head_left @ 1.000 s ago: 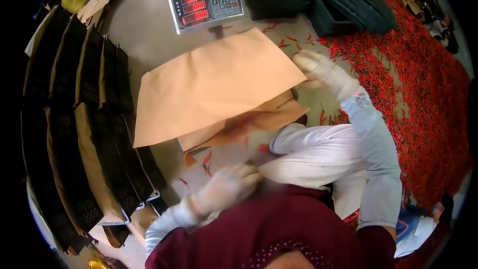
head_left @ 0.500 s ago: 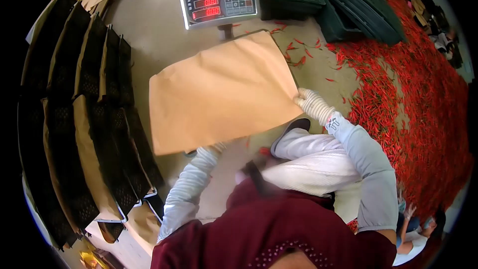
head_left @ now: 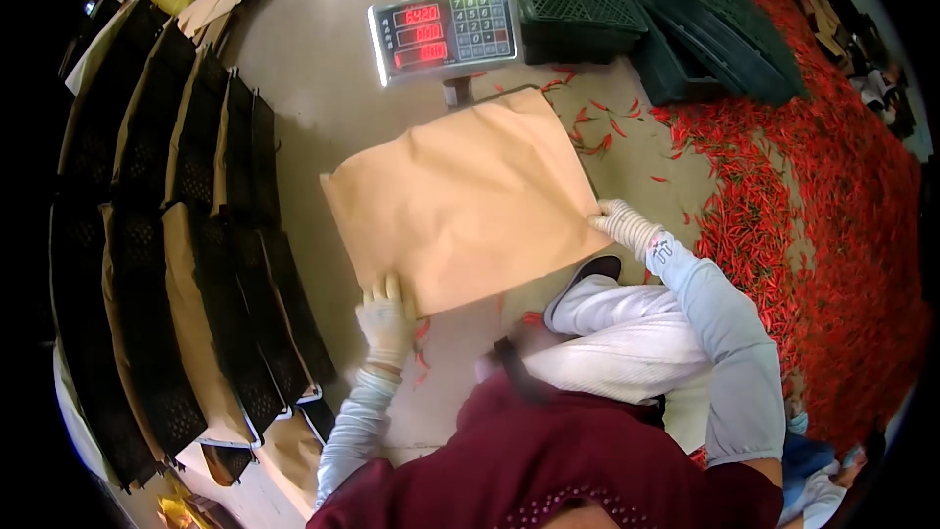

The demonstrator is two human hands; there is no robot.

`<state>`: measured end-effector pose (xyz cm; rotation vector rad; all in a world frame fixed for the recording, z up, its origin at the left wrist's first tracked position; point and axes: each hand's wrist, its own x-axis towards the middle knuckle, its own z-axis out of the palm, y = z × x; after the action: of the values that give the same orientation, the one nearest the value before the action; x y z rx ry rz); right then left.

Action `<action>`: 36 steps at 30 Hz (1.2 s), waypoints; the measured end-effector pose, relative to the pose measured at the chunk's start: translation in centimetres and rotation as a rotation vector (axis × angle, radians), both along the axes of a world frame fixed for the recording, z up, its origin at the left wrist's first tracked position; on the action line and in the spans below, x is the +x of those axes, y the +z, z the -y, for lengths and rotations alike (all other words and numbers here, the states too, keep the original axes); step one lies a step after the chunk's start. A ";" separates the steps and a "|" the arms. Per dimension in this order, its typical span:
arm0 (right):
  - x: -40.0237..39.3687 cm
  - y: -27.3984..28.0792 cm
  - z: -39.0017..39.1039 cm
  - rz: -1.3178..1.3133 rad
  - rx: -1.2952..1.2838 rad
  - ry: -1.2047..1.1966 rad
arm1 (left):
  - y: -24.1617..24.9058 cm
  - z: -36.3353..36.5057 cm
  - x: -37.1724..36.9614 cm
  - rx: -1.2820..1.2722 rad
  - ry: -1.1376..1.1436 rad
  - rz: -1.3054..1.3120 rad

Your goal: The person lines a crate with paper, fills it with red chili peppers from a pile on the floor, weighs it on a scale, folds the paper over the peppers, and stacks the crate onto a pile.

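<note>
A sheet of brown kraft paper covers whatever lies in front of the scale's post. It is creased, and its near left corner bends downward. My right hand, in a whitish glove with a striped cuff, pinches the paper's right edge near the front corner. At the near left corner my left hand rests with fingers stretched out over the paper. Behind the sheet stands the scale display with lit red digits and a keypad. What lies under the paper is hidden, apart from a dark edge at the right.
Dark crates lined with brown paper are stacked at the left. Green plastic crates stand at the back right. A wide spread of red chillies covers the floor at the right, with another person at its near end.
My left hand has come from beneath the paper's near edge to on top of its left corner. That side has drawn inward and bent down. The top display digits have changed.
</note>
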<state>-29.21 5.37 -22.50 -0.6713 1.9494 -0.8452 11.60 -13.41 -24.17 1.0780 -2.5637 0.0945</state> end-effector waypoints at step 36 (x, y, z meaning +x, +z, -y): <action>0.6 -4.5 8.1 -0.671 0.096 -0.220 | -0.8 2.6 -4.1 0.507 0.834 -0.288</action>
<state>-28.60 -2.77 -26.97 -0.7545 2.6874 -0.6985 7.51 -16.03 -25.01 2.1049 -1.7653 -0.4877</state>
